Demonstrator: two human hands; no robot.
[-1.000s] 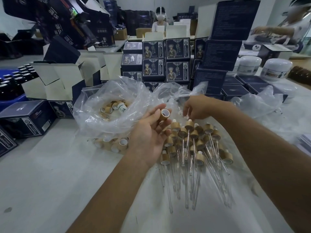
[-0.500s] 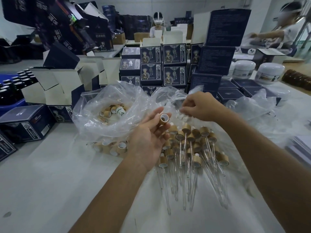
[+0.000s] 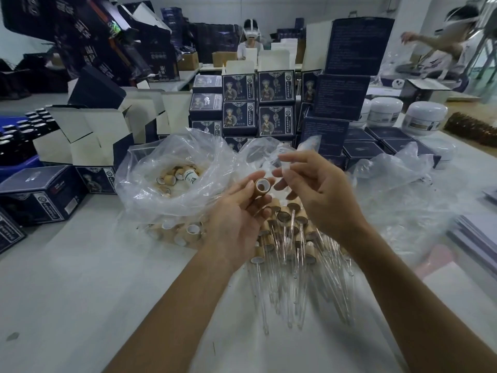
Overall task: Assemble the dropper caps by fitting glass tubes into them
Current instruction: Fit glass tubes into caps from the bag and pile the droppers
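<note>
Misalignment is the principal hazard at this stage: the left hand (image 3: 236, 211), at centre frame, pinches a single bamboo-coloured dropper cap (image 3: 262, 186) between thumb and fingers with its open bore facing the camera, while the right hand (image 3: 317, 195), just to its right, has thumb and forefinger pinched near the upper tips around something pale and translucent that is too blurred to identify; it may be a glass tube or a rubber bulb. Judged from this, a tube offered at an angle could chip or snap at the cap's rim, and the fragments would be hard to see against the pale table (image 3: 80, 292). A further risk lies directly below both hands, where the assembled droppers (image 3: 287, 254) lie heaped with their tubes fanned towards the lower frame; a dropped cap or a lowered wrist could crack them. The plastic bag of loose caps (image 3: 172, 181) sits at centre left. Dark blue cartons (image 3: 274, 87) at upper centre carry a printed figure and emblem; their lettering is not legible. White jars (image 3: 425, 117) at upper right bear unreadable labels.
</note>
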